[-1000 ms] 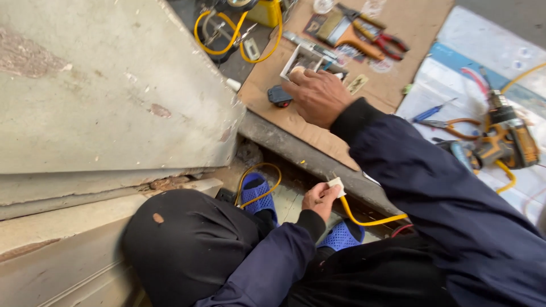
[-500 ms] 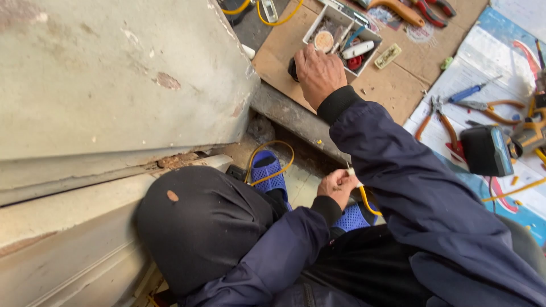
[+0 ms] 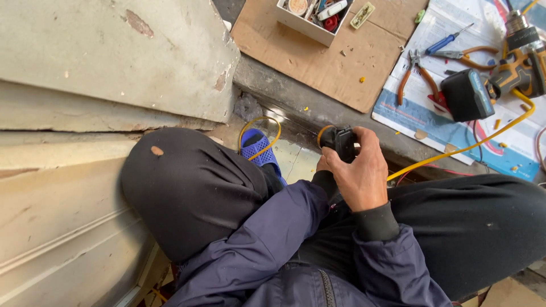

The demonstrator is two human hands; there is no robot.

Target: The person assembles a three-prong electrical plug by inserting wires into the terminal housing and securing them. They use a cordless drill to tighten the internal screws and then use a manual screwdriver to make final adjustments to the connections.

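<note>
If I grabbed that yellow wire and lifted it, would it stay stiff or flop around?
Probably floppy: the yellow wire already bends in long curves across the blue sheet and loops by the blue slipper. It looks thin, so likely light. One end seems to run to the black part between the hands, so it might tug.

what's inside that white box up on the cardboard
The white box on the cardboard holds small parts: a round tan piece, a white oblong piece and something red. The frame's top edge cuts off the rest.
</note>
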